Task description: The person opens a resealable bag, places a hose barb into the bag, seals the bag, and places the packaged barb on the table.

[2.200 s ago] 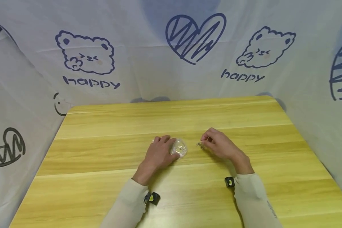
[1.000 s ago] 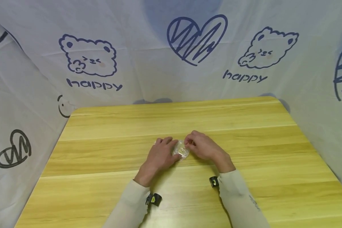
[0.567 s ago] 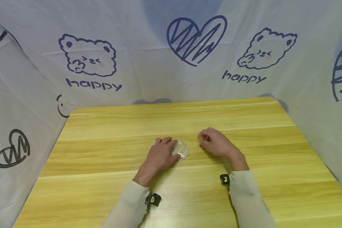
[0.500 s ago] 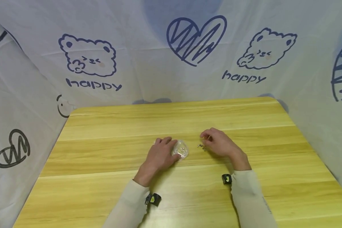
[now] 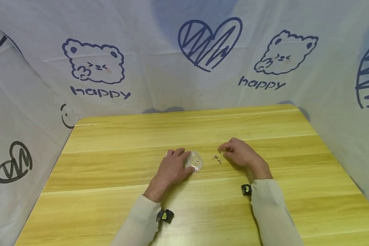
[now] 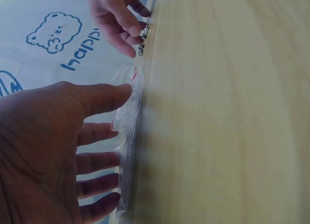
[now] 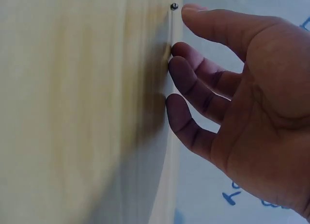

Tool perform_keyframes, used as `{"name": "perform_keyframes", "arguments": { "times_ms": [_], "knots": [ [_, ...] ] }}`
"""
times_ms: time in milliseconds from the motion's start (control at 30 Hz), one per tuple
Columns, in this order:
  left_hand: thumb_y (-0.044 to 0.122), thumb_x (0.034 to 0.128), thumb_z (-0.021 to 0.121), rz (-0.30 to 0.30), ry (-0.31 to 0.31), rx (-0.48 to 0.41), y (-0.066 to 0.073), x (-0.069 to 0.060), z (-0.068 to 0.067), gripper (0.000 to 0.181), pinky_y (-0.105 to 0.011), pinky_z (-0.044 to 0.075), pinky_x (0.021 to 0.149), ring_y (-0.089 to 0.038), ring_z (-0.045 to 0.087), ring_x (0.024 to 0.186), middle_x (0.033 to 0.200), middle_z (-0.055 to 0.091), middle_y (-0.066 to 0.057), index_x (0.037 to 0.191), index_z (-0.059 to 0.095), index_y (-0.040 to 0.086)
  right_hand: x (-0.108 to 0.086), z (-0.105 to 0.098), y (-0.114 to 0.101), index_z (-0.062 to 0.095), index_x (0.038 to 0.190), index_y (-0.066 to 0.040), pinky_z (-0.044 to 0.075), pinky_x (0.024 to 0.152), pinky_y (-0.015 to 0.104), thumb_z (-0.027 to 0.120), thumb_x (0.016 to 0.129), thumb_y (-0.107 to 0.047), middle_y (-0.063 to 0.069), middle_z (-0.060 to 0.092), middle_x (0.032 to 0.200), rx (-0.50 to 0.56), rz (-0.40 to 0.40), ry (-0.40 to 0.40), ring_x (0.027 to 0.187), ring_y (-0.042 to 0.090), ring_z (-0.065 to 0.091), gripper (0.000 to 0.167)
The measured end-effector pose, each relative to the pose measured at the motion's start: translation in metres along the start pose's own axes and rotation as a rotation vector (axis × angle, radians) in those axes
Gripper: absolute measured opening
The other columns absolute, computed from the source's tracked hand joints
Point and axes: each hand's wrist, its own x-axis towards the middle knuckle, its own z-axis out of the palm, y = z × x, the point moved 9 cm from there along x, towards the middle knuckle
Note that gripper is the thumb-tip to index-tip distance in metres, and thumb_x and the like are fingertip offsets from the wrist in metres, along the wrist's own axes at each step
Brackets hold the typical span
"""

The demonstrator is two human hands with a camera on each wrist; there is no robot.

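Observation:
My left hand (image 5: 171, 168) rests on a clear plastic zip bag (image 5: 192, 158) lying on the table. In the left wrist view its thumb and fingers stretch out straight against the zip bag (image 6: 127, 110), which has a red strip. Several small shiny metal pieces (image 5: 197, 163) show within the outline of the bag. To its right lies a loose cluster of similar metal pieces (image 5: 215, 157), too small to name. My right hand (image 5: 240, 153) is just right of this cluster. In the right wrist view its thumb stands apart from loosely bent fingers, and nothing is held between them.
The wooden table (image 5: 135, 133) carries the bag and the cluster near its middle. A pale cloth (image 5: 160, 78) with drawn bears and hearts hangs behind and along both sides of the table. A small black device (image 5: 165, 216) sits at the left wrist and another (image 5: 246, 189) at the right.
My right hand moved left from the cluster to the bag, then back right to the cluster. It has since shifted slightly right, uncovering more pieces. My left hand stayed at the bag.

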Motion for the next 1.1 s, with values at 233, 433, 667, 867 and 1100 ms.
{"name": "perform_keyframes", "arguments": {
  "times_ms": [233,433,667,867,1100],
  "knots": [
    [0.043,0.0873,0.066,0.0,-0.002,-0.004,0.0,-0.001,0.001,0.058,-0.048,0.046,0.097,-0.036,0.049,0.122,0.143,0.05,-0.012,0.137,0.055,0.017,0.005,0.001,0.0,0.075,0.109,-0.019,0.047,0.086,0.041,0.062,0.093,-0.013,0.003,0.061,0.103,-0.005,0.029,-0.014,0.094,0.02,0.055,0.021],
    [0.043,0.0872,0.066,0.002,0.006,0.002,0.0,-0.001,-0.001,0.058,-0.047,0.047,0.096,-0.036,0.049,0.121,0.142,0.051,-0.013,0.137,0.055,0.016,0.011,0.0,-0.002,0.078,0.1,-0.021,0.048,0.096,0.046,0.068,0.089,-0.015,0.0,0.072,0.111,0.004,0.03,-0.011,0.109,0.026,0.061,0.016],
    [0.044,0.0883,0.065,-0.002,-0.006,0.002,-0.002,-0.001,0.002,0.058,-0.046,0.046,0.097,-0.036,0.049,0.122,0.144,0.05,-0.012,0.138,0.054,0.017,0.013,-0.001,0.002,0.078,0.089,-0.022,0.048,0.092,0.044,0.07,0.087,-0.017,-0.002,0.072,0.101,-0.012,0.066,0.006,0.1,0.021,0.061,0.009],
    [0.044,0.0882,0.065,0.0,-0.007,-0.003,-0.001,0.0,0.001,0.058,-0.047,0.046,0.097,-0.036,0.049,0.122,0.144,0.05,-0.013,0.138,0.054,0.016,0.013,0.004,0.0,0.073,0.089,-0.014,0.051,0.085,0.039,0.062,0.094,-0.013,0.001,0.07,0.092,-0.008,0.032,-0.035,0.089,0.018,0.061,0.012],
    [0.044,0.0879,0.065,-0.003,-0.011,-0.001,-0.001,0.0,0.001,0.058,-0.048,0.047,0.096,-0.035,0.048,0.123,0.144,0.049,-0.012,0.138,0.054,0.016,0.007,0.001,-0.017,0.066,0.096,-0.011,0.047,0.084,0.037,0.059,0.096,-0.016,0.004,0.056,0.099,0.013,-0.063,0.044,0.091,0.018,0.054,0.009]
  ]
}}
